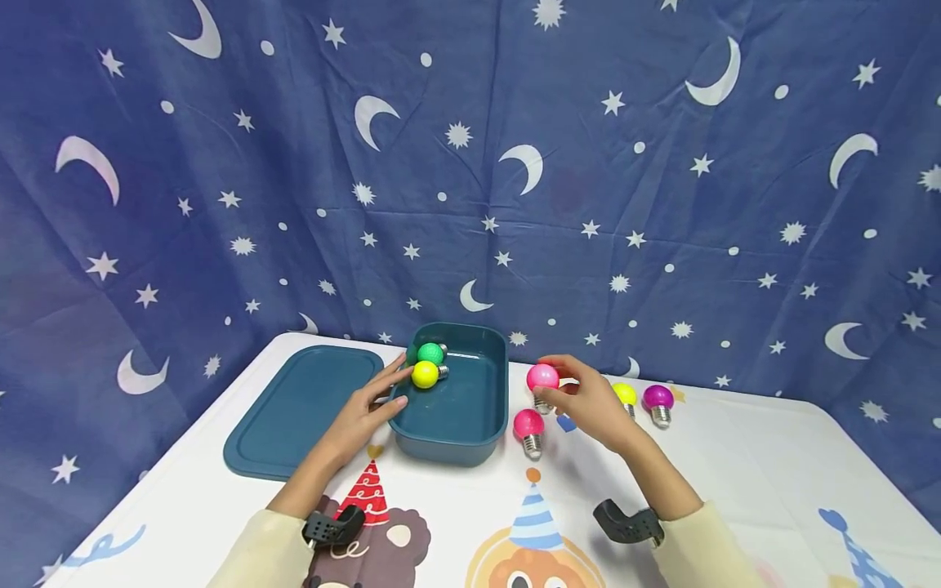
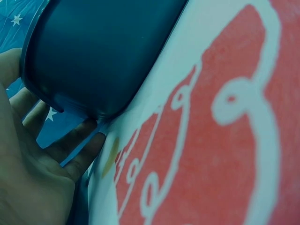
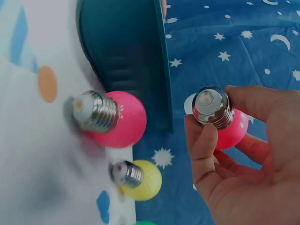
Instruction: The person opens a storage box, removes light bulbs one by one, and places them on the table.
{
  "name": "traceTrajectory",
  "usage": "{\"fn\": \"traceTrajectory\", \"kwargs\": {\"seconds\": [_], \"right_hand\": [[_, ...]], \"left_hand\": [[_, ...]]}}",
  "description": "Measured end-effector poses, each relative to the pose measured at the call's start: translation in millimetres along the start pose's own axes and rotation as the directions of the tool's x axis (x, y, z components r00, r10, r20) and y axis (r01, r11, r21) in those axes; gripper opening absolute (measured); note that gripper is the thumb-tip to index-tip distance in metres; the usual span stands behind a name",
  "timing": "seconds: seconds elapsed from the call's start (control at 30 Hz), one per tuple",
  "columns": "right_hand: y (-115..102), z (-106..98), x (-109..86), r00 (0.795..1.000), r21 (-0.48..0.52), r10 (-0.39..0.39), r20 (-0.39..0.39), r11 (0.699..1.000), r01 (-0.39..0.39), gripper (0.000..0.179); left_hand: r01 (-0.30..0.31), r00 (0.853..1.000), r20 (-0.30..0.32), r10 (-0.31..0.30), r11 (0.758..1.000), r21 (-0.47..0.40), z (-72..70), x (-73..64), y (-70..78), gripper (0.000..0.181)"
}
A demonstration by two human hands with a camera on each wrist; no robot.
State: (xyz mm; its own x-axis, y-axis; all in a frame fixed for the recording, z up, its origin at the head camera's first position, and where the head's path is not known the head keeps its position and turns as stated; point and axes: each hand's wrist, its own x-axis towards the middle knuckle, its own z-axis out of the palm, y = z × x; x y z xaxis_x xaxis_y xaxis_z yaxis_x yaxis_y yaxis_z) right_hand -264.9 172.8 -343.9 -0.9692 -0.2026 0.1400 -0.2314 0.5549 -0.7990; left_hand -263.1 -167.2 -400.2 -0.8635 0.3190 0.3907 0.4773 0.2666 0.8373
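Observation:
My right hand (image 1: 591, 404) pinches a pink light bulb (image 1: 542, 376) just above the table, right of a dark teal container (image 1: 448, 452). In the right wrist view, thumb and fingertips meet around the bulb's metal screw base (image 3: 213, 107). My left hand (image 1: 362, 412) rests against the container's left side, its fingers spread and fairly straight. Inside the container a green bulb (image 1: 430, 353) and a yellow bulb (image 1: 424, 375) lie by the left wall. Another pink bulb (image 1: 528, 423) lies on the table below my right hand.
Right of my right hand lie a second yellow bulb (image 1: 625, 394), partly hidden, and a purple bulb (image 1: 657, 397). A flat teal lid (image 1: 294, 408) lies left of the container. Behind the table hangs a blue star-and-moon curtain (image 1: 441, 163). A printed white cloth (image 1: 735, 482) covers the table.

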Motion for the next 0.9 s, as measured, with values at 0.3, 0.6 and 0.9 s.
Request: {"fn": "traceTrajectory", "kwargs": {"seconds": [0.3,0.6,0.9], "right_hand": [[20,-12,-19.1,0.999,-0.051,0.023,-0.048,0.998,-0.025,0.049],[50,-9,-31.0,0.997,-0.107,0.027,-0.074,0.994,-0.034,0.051],[61,-7,-43.9,0.986,-0.126,0.162,-0.047,0.978,-0.167,0.051]], "left_hand": [[0.007,1.0,0.007,-0.006,1.0,-0.01,-2.8,-0.8,13.1,0.046],[0.01,1.0,0.011,-0.01,1.0,-0.013,-2.0,0.0,15.7,0.047],[0.011,1.0,0.008,-0.011,1.0,-0.001,-1.1,-2.6,16.6,0.046]]}}
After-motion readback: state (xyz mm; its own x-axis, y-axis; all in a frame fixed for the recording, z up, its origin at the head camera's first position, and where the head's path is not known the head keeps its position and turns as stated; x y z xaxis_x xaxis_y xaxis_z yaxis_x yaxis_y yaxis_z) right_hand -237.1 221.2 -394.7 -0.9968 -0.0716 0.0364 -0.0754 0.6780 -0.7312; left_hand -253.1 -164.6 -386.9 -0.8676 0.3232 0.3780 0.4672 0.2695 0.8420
